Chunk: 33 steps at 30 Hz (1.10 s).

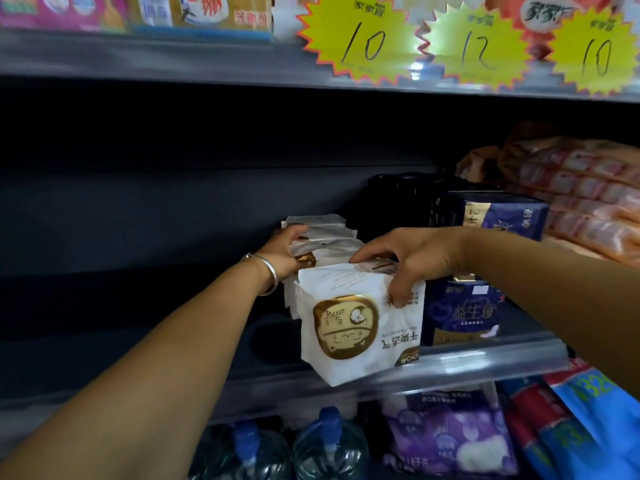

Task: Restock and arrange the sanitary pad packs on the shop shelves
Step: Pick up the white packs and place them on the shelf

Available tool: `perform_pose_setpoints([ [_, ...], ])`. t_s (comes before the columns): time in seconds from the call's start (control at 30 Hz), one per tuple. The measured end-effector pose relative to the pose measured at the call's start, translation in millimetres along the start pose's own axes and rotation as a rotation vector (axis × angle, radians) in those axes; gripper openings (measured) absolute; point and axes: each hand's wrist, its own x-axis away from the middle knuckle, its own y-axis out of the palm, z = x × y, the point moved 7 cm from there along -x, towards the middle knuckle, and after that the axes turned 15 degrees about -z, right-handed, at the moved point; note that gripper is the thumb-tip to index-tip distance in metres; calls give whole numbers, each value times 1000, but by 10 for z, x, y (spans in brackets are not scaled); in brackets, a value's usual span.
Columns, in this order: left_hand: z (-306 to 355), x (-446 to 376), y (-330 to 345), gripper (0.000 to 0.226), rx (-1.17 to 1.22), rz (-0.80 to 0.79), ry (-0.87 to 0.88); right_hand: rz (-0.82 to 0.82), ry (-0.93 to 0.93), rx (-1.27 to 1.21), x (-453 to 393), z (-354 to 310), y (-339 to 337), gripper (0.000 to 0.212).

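Two hands work one row of soft white plastic sanitary pad packs with a gold emblem [349, 306], at centre frame on the dark metal shelf [138, 341]. I judge the step in hand to be squaring up this row: the front pack overhangs the clear plastic shelf-edge strip [485, 362] and sits slightly tilted.

Right hand [415, 261]: fingers curled over the top of the front pack, thumb pressed on its face, so it is clamped on that pack. Left hand [284, 252], with a silver bangle [272, 271] at the wrist: fingers wrapped round the left side of the packs further back, holding them.

Next move, as I judge it: push the front pack back until its base clears the strip and it stands upright against the row. The wrapper is thin, glossy film over a padded, squarish block; I expect it to compress under grip and slide easily, so light pressure should do.

Just right of the row stand dark blue glossy pad packs [460, 313], touching or nearly touching the white row; I cannot tell which. Crinkled pink film packs [588, 202] lie stacked at right.
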Motion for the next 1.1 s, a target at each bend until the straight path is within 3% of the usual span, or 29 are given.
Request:
perform_pose_setpoints([
  [0.33, 94, 291, -147, 69, -199, 62, -44, 102, -25, -77, 137, -78, -8, 72],
  [0.6, 163, 858, 19, 72, 321, 12, -107, 348, -105, -535, 255, 5, 117, 43],
  [0.77, 190, 1212, 214, 43, 695, -92, -102, 408, -108, -822, 203, 33, 387, 51],
  [0.9, 284, 1405, 393, 26, 701, -249, -119, 430, -248, -1082, 150, -138, 514, 40],
  [0.97, 267, 1417, 425, 22, 713, -232, -126, 433, -321, -1198, 92, -256, 582, 32],
  [1.0, 251, 1414, 413, 26, 731, -188, -124, 427, -342, -1237, 51, -292, 624, 29],
  [1.1, 227, 1392, 280, 67, 720, -35, -112, 354, -350, -1257, -88, -311, 771, 29],
])
